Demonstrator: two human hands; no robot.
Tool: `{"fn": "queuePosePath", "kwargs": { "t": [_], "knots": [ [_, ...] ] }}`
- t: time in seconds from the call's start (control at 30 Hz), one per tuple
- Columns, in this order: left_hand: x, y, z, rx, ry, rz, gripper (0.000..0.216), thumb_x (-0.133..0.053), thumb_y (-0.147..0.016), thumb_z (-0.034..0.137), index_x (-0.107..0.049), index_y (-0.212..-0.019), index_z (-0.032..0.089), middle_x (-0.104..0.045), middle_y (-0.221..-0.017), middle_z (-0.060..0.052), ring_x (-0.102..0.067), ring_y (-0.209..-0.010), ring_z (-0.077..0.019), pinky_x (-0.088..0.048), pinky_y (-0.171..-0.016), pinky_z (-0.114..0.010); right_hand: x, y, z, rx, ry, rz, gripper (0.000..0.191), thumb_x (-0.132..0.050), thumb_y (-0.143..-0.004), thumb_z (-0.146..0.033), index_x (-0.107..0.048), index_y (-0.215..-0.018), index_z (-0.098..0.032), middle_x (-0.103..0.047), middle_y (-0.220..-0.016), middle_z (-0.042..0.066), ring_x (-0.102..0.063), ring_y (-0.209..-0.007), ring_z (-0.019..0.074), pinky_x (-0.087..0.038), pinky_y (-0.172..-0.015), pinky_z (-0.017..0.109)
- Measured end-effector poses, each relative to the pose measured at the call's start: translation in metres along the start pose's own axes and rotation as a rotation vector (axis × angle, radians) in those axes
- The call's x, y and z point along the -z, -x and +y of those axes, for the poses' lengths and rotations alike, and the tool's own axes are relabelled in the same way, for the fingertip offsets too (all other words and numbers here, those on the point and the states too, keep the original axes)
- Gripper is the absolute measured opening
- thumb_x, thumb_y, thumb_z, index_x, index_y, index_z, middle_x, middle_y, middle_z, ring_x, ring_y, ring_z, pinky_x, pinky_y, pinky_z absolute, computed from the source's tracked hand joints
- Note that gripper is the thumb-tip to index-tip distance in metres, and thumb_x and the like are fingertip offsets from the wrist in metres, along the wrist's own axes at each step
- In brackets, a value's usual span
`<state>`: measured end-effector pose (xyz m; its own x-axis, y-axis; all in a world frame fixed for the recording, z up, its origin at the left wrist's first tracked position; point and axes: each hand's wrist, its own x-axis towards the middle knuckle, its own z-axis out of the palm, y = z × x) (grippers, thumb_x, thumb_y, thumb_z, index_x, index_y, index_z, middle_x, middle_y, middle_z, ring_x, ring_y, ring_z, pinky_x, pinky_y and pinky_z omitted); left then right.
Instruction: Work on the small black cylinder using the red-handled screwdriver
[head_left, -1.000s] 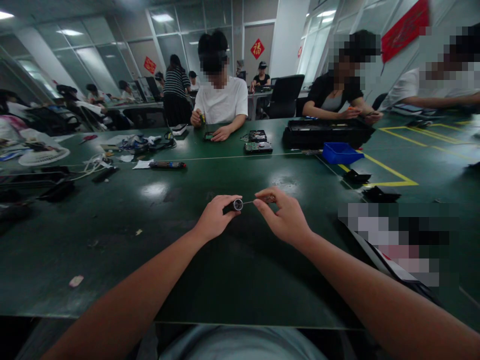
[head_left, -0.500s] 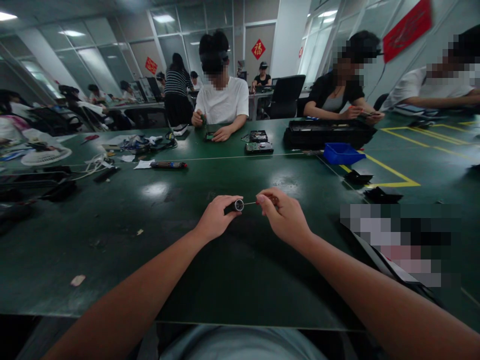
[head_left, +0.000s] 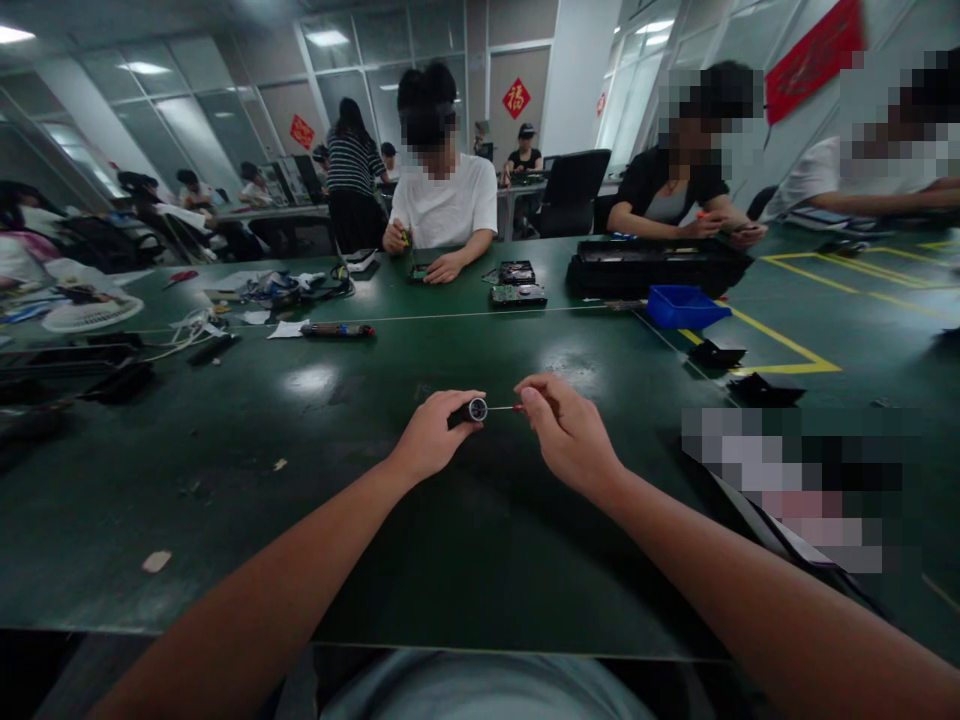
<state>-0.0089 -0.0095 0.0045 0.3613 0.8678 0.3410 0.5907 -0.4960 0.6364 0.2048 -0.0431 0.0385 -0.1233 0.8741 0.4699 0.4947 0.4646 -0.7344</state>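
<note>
My left hand (head_left: 429, 436) is closed around a small black cylinder (head_left: 475, 410) with a silvery ring at the end that faces me; most of its body is hidden by the fingers. In my right hand (head_left: 564, 425) is a thin screwdriver (head_left: 504, 408), pinched near its red handle. Its metal shaft points left and its tip meets the side of the cylinder's ringed end. Both hands are held above the green table (head_left: 480, 560) in front of me.
A dark pen-like tool (head_left: 337, 330) lies beyond my left hand. Hard drives (head_left: 519, 295), a long black housing (head_left: 660, 268) and a blue bin (head_left: 686, 307) stand farther off. Black parts (head_left: 765, 389) are on the right. A co-worker (head_left: 444, 200) sits opposite.
The fingers of my right hand have shifted slightly on the screwdriver, showing more of its red handle. My left hand and the cylinder keep their place.
</note>
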Motion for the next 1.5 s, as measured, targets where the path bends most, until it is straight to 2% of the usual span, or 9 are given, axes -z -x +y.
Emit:
{"fn": "queuePosePath", "kwargs": {
  "t": [0.1,0.17,0.37,0.57,0.73,0.93,1.13,1.33,1.5],
  "knots": [
    [-0.001,0.000,0.001,-0.012,-0.010,0.000,0.041,-0.071,-0.087,0.017,-0.064,-0.127,0.026,-0.067,-0.125,-0.003,-0.058,-0.119,-0.0226,-0.043,-0.107,-0.043,-0.002,0.000,0.003,-0.016,-0.114,0.077,0.016,-0.053,-0.096,-0.034,-0.058,-0.105,-0.022,-0.070,-0.085,0.004,-0.068,-0.078,0.0203,-0.049,-0.070,0.034],
    [0.000,0.000,0.001,-0.016,-0.016,0.008,0.041,-0.071,-0.087,0.016,-0.064,-0.126,0.025,-0.068,-0.125,-0.002,-0.059,-0.119,-0.0222,-0.043,-0.107,-0.042,-0.003,-0.002,0.005,-0.049,-0.190,0.091,0.016,-0.056,-0.094,-0.035,-0.060,-0.101,-0.022,-0.072,-0.088,0.005,-0.069,-0.082,0.0215,-0.051,-0.074,0.036],
    [0.000,-0.001,-0.003,-0.070,-0.029,0.051,0.042,-0.072,-0.087,0.018,-0.064,-0.127,0.026,-0.067,-0.126,-0.002,-0.059,-0.119,-0.0215,-0.044,-0.107,-0.043,-0.009,-0.007,0.018,-0.171,-0.428,0.136,0.026,-0.054,-0.095,-0.043,-0.065,-0.095,-0.020,-0.069,-0.081,0.004,-0.067,-0.076,0.0195,-0.054,-0.076,0.038],
    [0.004,-0.003,-0.003,-0.188,-0.059,-0.006,0.036,-0.070,-0.089,0.016,-0.065,-0.124,0.025,-0.069,-0.123,-0.002,-0.060,-0.117,-0.0206,-0.043,-0.107,-0.043,-0.015,-0.010,0.029,-0.323,-0.625,0.214,0.025,-0.057,-0.093,-0.045,-0.065,-0.090,-0.021,-0.065,-0.082,0.003,-0.064,-0.074,0.0170,-0.054,-0.075,0.036],
    [0.008,-0.004,-0.004,-0.197,-0.124,-0.025,0.035,-0.067,-0.091,0.020,-0.064,-0.125,0.028,-0.068,-0.125,-0.001,-0.060,-0.117,-0.0212,-0.040,-0.108,-0.046,-0.008,-0.017,0.026,-0.491,-0.840,0.100,0.025,-0.062,-0.088,-0.044,-0.062,-0.080,-0.021,-0.058,-0.069,-0.001,-0.056,-0.061,0.0142,-0.056,-0.072,0.036],
    [0.007,-0.004,-0.004,-0.143,-0.134,-0.041,0.039,-0.069,-0.091,0.024,-0.062,-0.129,0.027,-0.067,-0.126,-0.003,-0.060,-0.117,-0.0226,-0.042,-0.107,-0.046,-0.006,-0.015,0.024,-0.317,-0.597,0.194,0.023,-0.057,-0.092,-0.045,-0.061,-0.090,-0.022,-0.064,-0.080,0.002,-0.062,-0.072,0.0168,-0.054,-0.073,0.036],
    [0.006,-0.003,-0.001,-0.108,-0.129,-0.027,0.041,-0.071,-0.089,0.025,-0.062,-0.129,0.026,-0.069,-0.122,-0.003,-0.061,-0.113,-0.0229,-0.043,-0.105,-0.045,-0.005,-0.011,0.015,-0.185,-0.353,0.156,0.024,-0.052,-0.096,-0.043,-0.061,-0.092,-0.021,-0.066,-0.081,0.004,-0.064,-0.074,0.0184,-0.053,-0.073,0.037],
    [0.007,-0.002,0.000,-0.077,-0.126,-0.027,0.041,-0.071,-0.089,0.027,-0.062,-0.130,0.027,-0.068,-0.121,-0.003,-0.060,-0.112,-0.0230,-0.044,-0.103,-0.044,-0.002,-0.009,0.010,-0.137,-0.290,0.106,0.023,-0.051,-0.096,-0.041,-0.062,-0.096,-0.021,-0.071,-0.084,0.005,-0.068,-0.077,0.0190,-0.052,-0.072,0.035],
    [0.006,-0.002,-0.002,-0.077,-0.121,-0.021,0.041,-0.070,-0.090,0.028,-0.062,-0.130,0.027,-0.068,-0.121,-0.004,-0.060,-0.113,-0.0236,-0.044,-0.104,-0.046,0.003,-0.007,0.005,-0.107,-0.030,0.096,0.031,-0.059,-0.092,-0.049,-0.064,-0.078,-0.022,-0.066,-0.063,0.000,-0.059,-0.056,0.0150,-0.041,-0.056,0.029]
  ]
}}
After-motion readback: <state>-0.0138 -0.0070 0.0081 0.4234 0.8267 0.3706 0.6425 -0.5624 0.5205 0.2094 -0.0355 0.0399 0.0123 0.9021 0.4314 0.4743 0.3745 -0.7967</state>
